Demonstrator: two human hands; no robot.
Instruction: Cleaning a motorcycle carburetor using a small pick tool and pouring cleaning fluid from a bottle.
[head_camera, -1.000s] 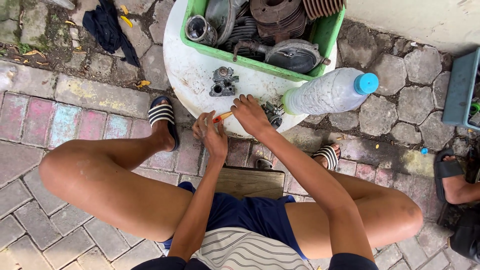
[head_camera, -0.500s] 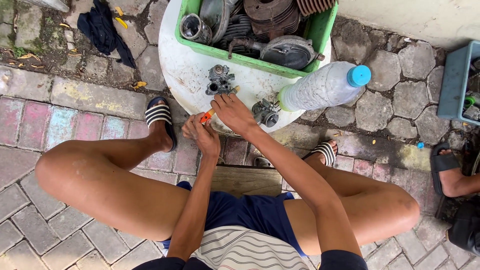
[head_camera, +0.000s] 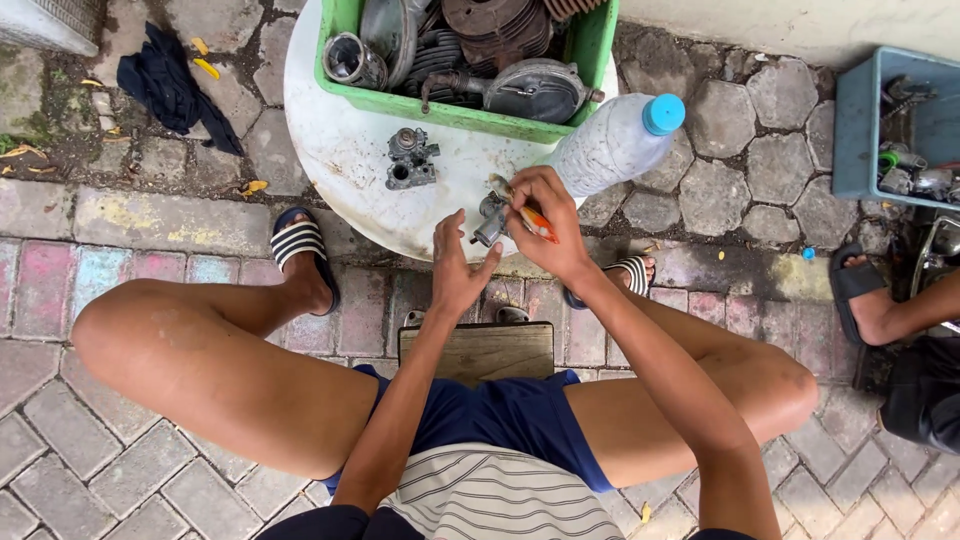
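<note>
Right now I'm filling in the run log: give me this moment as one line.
left hand: open, beside small grey metal engine part | right hand: holds orange-handled tool at part | surface: round white table | clear plastic bottle beside

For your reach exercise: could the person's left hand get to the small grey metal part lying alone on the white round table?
Probably yes. The left hand is open at the table's edge, and only bare tabletop lies between it and the metal part.
</note>
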